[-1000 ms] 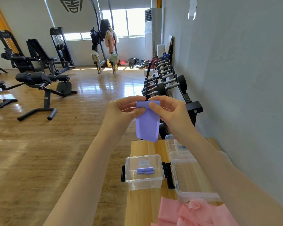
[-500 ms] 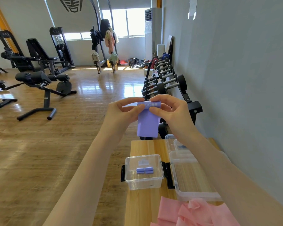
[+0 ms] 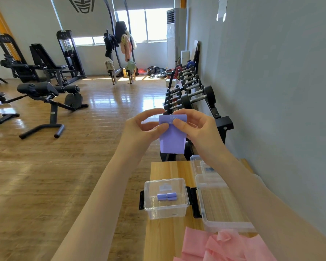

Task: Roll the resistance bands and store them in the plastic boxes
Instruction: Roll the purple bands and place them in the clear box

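Head view: left hand point(image 3: 139, 127) and right hand point(image 3: 194, 125) pinch the purple band point(image 3: 172, 140), partly rolled, held above the table point(image 3: 169, 170). 2 purple rolls point(image 3: 167, 196) lie in the small box point(image 3: 166, 210). Pink bands point(image 3: 222, 247) remain unrolled.

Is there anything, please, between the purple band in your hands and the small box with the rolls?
Nothing visible. Both hands hold the band in the air above the table; the small box below is open-topped, with two rolls inside.
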